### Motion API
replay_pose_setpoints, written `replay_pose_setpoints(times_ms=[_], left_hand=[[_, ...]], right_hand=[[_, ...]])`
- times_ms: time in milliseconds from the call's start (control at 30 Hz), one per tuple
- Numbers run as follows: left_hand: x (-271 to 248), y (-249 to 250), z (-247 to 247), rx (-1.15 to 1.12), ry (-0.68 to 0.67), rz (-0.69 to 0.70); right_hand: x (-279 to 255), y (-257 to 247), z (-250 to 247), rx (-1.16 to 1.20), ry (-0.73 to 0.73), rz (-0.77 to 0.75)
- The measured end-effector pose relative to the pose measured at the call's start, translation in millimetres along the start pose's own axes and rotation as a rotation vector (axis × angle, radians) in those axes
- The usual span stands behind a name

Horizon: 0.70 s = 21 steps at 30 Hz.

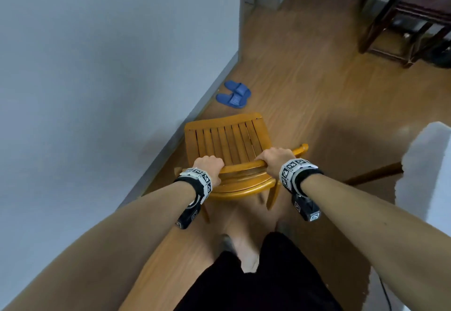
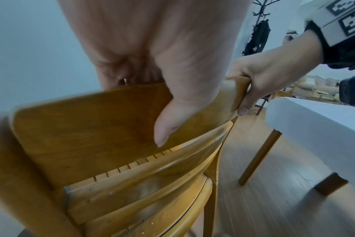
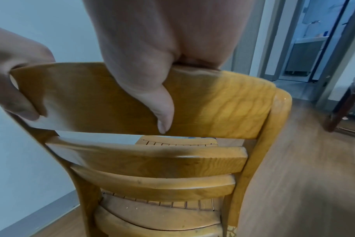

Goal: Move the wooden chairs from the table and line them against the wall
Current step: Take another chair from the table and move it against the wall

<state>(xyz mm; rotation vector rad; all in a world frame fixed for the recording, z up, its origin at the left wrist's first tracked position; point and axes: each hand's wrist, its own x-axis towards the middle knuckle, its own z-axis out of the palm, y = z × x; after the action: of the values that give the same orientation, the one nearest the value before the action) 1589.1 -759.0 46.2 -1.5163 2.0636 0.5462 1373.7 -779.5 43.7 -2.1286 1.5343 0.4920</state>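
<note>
A honey-coloured wooden chair with a slatted seat stands on the wood floor close to the grey wall, its back toward me. My left hand grips the left part of the top back rail, thumb on the rear face. My right hand grips the same rail further right, thumb down the rear face. In the left wrist view the right hand shows at the rail's end. The chair legs are mostly hidden under the seat and my arms.
A pair of blue slippers lies by the baseboard beyond the chair. A white-covered table stands on my right. A dark wooden stool and a doorway lie ahead to the right. Open floor lies between.
</note>
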Motion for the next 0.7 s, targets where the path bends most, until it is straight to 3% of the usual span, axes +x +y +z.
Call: replay_pose_setpoints(times_ms=[333, 500, 700], left_hand=[[90, 38, -72, -0.203, 0.048, -0.245], [128, 58, -76, -0.252, 0.040, -0.279], [175, 38, -100, -0.237, 0.044, -0.280]], right_hand=[[115, 91, -96, -0.220, -0.052, -0.265], [157, 122, -118, -0.366, -0.145, -0.362], [219, 131, -147, -0.431, -0.104, -0.450]])
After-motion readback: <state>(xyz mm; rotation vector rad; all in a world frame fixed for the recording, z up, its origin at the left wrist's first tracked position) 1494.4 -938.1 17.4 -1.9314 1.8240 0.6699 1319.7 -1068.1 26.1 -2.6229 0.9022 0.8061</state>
